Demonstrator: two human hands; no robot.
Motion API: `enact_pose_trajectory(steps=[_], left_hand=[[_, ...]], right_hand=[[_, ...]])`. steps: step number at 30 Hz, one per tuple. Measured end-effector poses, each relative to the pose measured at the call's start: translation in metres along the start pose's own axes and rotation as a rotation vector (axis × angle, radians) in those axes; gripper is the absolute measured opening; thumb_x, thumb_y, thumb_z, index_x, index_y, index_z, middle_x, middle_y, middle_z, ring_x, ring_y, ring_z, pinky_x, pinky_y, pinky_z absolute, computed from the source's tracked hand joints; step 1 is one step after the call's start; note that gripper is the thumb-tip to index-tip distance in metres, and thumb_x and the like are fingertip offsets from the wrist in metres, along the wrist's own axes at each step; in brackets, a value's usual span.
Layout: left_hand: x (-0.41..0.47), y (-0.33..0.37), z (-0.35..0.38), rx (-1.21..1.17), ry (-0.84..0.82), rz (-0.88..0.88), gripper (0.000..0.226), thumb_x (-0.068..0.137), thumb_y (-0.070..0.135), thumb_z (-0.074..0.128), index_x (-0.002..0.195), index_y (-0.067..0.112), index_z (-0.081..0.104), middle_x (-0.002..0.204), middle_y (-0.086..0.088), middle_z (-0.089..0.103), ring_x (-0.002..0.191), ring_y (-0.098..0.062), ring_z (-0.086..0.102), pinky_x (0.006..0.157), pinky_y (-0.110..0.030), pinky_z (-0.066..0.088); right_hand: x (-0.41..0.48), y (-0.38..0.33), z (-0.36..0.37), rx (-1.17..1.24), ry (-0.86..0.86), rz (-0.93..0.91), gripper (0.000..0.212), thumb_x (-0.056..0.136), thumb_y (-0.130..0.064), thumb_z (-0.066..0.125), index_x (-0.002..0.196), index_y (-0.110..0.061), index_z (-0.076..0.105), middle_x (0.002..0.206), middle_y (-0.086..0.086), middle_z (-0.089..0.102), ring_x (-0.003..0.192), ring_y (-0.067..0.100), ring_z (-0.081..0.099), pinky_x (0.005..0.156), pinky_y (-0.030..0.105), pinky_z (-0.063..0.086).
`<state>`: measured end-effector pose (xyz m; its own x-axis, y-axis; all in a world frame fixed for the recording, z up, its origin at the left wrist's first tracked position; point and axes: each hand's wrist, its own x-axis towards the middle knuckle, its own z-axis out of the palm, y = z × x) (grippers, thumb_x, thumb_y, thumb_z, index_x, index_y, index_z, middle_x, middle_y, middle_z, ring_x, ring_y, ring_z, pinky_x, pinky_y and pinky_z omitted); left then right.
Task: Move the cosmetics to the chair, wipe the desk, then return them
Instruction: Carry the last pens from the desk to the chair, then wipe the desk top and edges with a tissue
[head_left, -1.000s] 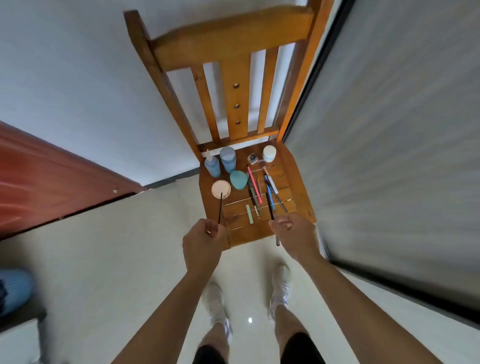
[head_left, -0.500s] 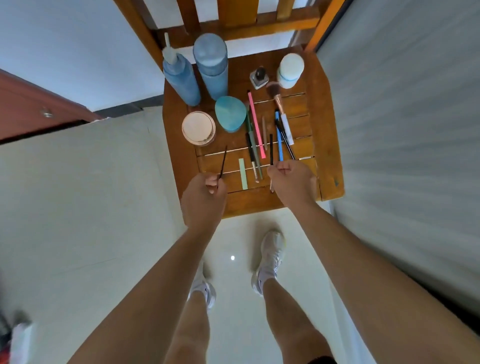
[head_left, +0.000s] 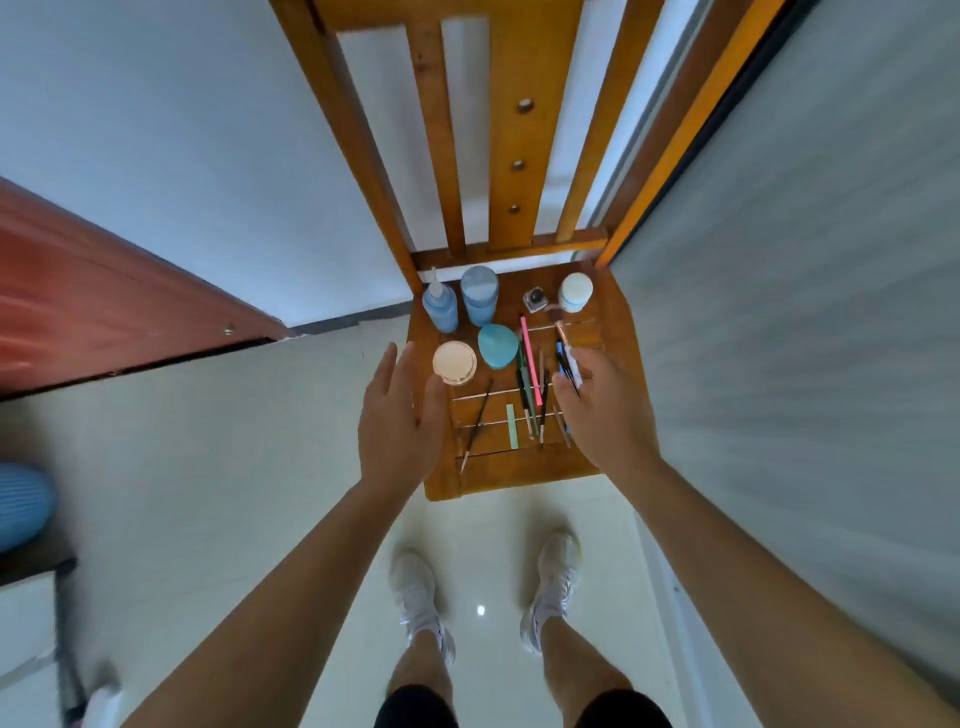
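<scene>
Both palms are spread and empty, left hand (head_left: 402, 415) and right hand (head_left: 605, 410) apart above the chair (head_left: 519, 470) seat at mid-frame, where the cosmetics (head_left: 497, 345) lie. Moving looks finished, I'd say; wiping the desk, which is out of view, and returning them remain.

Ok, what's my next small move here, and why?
Probably draw both hands back and turn to the desk for wiping: the left hand and right hand are open, seemingly holding nothing, and the cosmetics already lie on the chair seat.

orange-brown chair (head_left: 615, 332), blue bottles (head_left: 441, 310), pink pencil (head_left: 531, 361)
</scene>
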<state>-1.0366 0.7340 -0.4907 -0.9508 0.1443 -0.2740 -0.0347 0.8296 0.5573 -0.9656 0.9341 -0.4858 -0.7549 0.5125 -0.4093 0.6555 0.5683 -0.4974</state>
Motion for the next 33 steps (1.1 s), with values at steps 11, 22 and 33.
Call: enact_pose_trajectory(steps=[11, 22, 33], left_hand=[[-0.079, 0.074, -0.339, 0.171, 0.644, 0.191, 0.056, 0.104, 0.040, 0.033, 0.154, 0.013, 0.031, 0.163, -0.014, 0.021, 0.149, -0.031, 0.024, 0.117, -0.046, 0.025], [-0.252, -0.125, -0.513, 0.374, 0.961, -0.284, 0.061, 0.101, 0.046, 0.033, 0.152, 0.015, 0.035, 0.160, -0.019, 0.025, 0.146, -0.040, 0.026, 0.113, -0.059, 0.033], [-0.388, -0.370, -0.665, 0.393, 1.086, -0.629, 0.060, 0.101, 0.047, 0.034, 0.153, 0.018, 0.033, 0.162, -0.013, 0.024, 0.148, -0.034, 0.025, 0.113, -0.056, 0.033]], right_hand=[[-0.083, -0.304, -0.163, 0.073, 0.264, -0.880, 0.045, 0.103, -0.046, 0.046, 0.142, -0.024, 0.048, 0.149, 0.002, 0.048, 0.135, 0.021, 0.045, 0.109, 0.042, 0.041], [-0.276, -0.502, -0.024, 0.091, 0.083, -1.473, 0.057, 0.102, -0.048, 0.047, 0.152, -0.020, 0.039, 0.150, 0.006, 0.046, 0.138, 0.020, 0.044, 0.107, 0.036, 0.042], [-0.491, -0.697, 0.197, 0.047, -0.166, -1.726, 0.064, 0.097, -0.052, 0.045, 0.151, -0.018, 0.039, 0.151, 0.010, 0.045, 0.137, 0.025, 0.044, 0.105, 0.040, 0.044]])
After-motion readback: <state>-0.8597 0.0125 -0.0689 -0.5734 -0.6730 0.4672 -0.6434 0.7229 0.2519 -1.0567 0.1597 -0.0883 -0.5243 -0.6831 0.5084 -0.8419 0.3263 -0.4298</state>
